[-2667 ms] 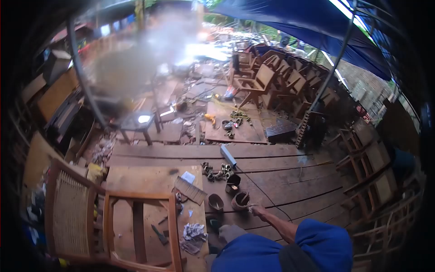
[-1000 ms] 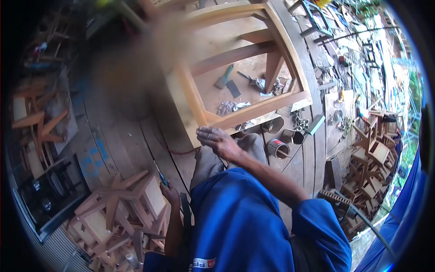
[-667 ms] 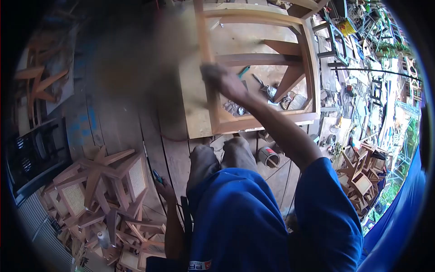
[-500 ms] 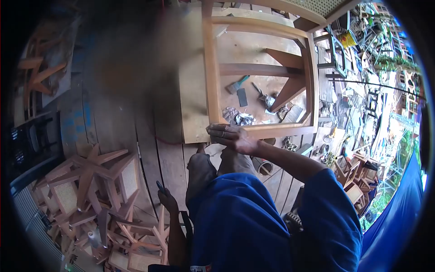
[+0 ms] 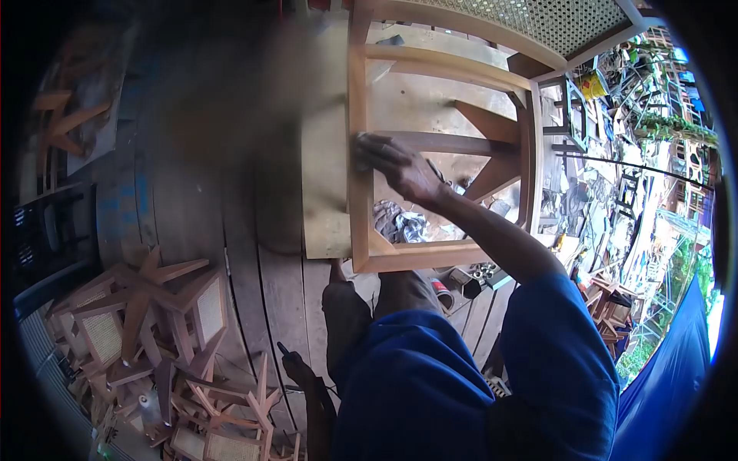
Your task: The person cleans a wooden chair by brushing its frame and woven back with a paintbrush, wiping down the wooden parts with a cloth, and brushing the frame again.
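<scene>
A wooden chair frame with a dark crossbar lies on a pale work board. My right hand presses on the frame's left rail near that crossbar, its fingers held together. Something small and pale shows under the fingertips, too covered to name. Lower down, my left hand hangs low by my leg, closed around a slim dark object whose kind I cannot make out.
A woven cane panel joins the frame at the top. Crumpled cloth lies inside the frame's opening. Stacked wooden chairs stand at lower left. A can sits near my knees; a blue tarp hangs at right.
My right hand has moved up the left rail from the near corner to beside the crossbar. The frame sits slightly lower in view. My left hand still grips the slim dark object.
</scene>
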The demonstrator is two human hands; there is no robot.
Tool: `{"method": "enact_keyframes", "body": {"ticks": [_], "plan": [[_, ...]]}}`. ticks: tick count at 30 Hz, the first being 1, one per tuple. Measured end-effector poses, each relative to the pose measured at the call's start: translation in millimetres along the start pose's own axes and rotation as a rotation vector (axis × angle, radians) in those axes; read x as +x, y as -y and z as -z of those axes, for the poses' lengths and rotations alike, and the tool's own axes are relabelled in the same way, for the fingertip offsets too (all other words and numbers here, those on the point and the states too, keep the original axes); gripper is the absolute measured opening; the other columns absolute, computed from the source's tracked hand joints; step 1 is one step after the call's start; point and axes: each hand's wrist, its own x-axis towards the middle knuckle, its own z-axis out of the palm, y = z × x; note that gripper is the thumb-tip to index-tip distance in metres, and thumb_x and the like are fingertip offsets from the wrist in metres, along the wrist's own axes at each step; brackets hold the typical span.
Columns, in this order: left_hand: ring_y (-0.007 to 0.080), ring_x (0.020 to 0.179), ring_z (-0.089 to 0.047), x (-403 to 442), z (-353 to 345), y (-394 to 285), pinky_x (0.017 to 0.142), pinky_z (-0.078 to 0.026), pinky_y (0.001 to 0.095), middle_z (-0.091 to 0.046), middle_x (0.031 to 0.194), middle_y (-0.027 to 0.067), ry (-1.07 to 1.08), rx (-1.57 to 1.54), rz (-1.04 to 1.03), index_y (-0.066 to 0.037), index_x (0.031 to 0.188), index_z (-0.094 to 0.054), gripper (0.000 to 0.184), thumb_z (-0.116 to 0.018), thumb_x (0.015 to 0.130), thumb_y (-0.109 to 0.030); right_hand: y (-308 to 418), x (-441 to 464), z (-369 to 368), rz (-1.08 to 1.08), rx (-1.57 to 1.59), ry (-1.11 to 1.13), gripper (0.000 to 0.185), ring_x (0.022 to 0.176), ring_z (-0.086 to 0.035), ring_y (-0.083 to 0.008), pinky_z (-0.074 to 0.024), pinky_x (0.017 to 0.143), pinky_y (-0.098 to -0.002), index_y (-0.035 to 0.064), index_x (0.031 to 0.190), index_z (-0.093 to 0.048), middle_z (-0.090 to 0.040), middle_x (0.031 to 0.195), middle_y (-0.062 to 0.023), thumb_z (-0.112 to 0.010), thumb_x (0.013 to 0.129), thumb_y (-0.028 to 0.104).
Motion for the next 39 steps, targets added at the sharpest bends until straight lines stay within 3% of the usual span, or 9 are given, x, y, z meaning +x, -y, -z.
{"method": "enact_keyframes", "body": {"ticks": [2,6,13,19,29,31,35,38,39], "plan": [[0.0405,0.087,-0.060,-5,-4,1,0.079,-0.046,0.0521,-0.060,0.089,0.0215,0.027,0.028,-0.032,0.005,0.099,-0.059,0.021,-0.062,0.100,-0.016,-24,17,2,0.070,-0.025,0.004,0.043,0.128,-0.061,-0.0362,-0.0543,0.106,-0.0425,0.0039,0.126,-0.072,-0.064,0.140,-0.0190,-0.056,0.086,-0.004],[0.0396,0.087,-0.060,-6,1,-21,0.078,-0.046,0.0503,-0.060,0.091,0.0206,0.069,0.030,-0.073,0.003,0.099,-0.059,0.020,-0.061,0.100,-0.016,-103,106,4,0.016,-0.136,-0.138,0.033,0.124,-0.062,-0.0366,-0.0555,0.097,-0.0450,0.0055,0.122,-0.069,-0.067,0.131,-0.0183,-0.059,0.090,0.010],[0.0380,0.087,-0.060,-7,-4,-10,0.079,-0.047,0.0489,-0.060,0.090,0.0196,0.030,-0.027,-0.101,0.003,0.099,-0.059,0.021,-0.060,0.102,-0.018,-63,64,-18,0.055,0.069,-0.113,0.028,0.129,-0.060,-0.0354,-0.0527,0.107,-0.0428,0.0059,0.118,-0.070,-0.066,0.137,-0.0162,-0.056,0.093,0.009],[0.0362,0.084,-0.060,-9,-3,-16,0.079,-0.047,0.0478,-0.060,0.087,0.0179,0.042,0.012,-0.105,0.002,0.099,-0.059,0.021,-0.060,0.102,-0.019,-97,126,0,-0.119,-0.069,-0.061,0.017,0.114,-0.065,-0.0362,-0.0561,0.092,-0.0472,0.0043,0.101,-0.071,-0.070,0.121,-0.0155,-0.062,0.091,0.013],[0.0377,0.088,-0.060,1,1,-27,0.080,-0.045,0.0508,-0.060,0.092,0.0199,0.117,0.083,-0.067,0.003,0.101,-0.059,0.024,-0.062,0.101,-0.021,-78,94,-8,-0.125,0.056,-0.015,0.025,0.119,-0.062,-0.0416,-0.0532,0.100,-0.0464,0.0023,0.114,-0.070,-0.067,0.127,-0.0210,-0.060,0.092,0.010],[0.0383,0.087,-0.060,5,0,-32,0.080,-0.045,0.0509,-0.060,0.092,0.0195,0.066,0.068,-0.077,0.003,0.102,-0.059,0.024,-0.063,0.101,-0.021,-50,66,-20,-0.082,0.092,-0.188,0.029,0.119,-0.062,-0.0425,-0.0528,0.100,-0.0464,0.0008,0.120,-0.068,-0.067,0.127,-0.0223,-0.059,0.094,0.009],[0.0379,0.088,-0.061,8,-1,-39,0.081,-0.047,0.0484,-0.062,0.093,0.0188,0.074,-0.028,-0.094,0.003,0.102,-0.060,0.023,-0.062,0.101,-0.020,82,-61,-2,-0.383,0.667,0.253,0.048,0.138,-0.055,-0.0339,-0.0468,0.114,-0.0406,0.0037,0.151,-0.052,-0.055,0.151,-0.0188,-0.051,0.104,0.011],[0.0356,0.085,-0.061,14,-8,-32,0.080,-0.047,0.0481,-0.063,0.090,0.0189,0.087,-0.047,-0.121,0.004,0.101,-0.060,0.022,-0.062,0.102,-0.019,121,-127,-8,0.208,0.304,0.388,0.049,0.141,-0.054,-0.0304,-0.0441,0.118,-0.0430,0.0010,0.147,-0.055,-0.058,0.147,-0.0185,-0.051,0.104,0.024],[0.0349,0.084,-0.061,14,-8,-39,0.080,-0.047,0.0482,-0.063,0.090,0.0191,0.111,-0.017,-0.110,0.004,0.101,-0.060,0.023,-0.062,0.102,-0.019,118,-112,6,0.203,0.293,0.376,0.049,0.141,-0.054,-0.0304,-0.0441,0.118,-0.0430,0.0010,0.147,-0.055,-0.058,0.147,-0.0185,-0.051,0.104,0.024]]}}
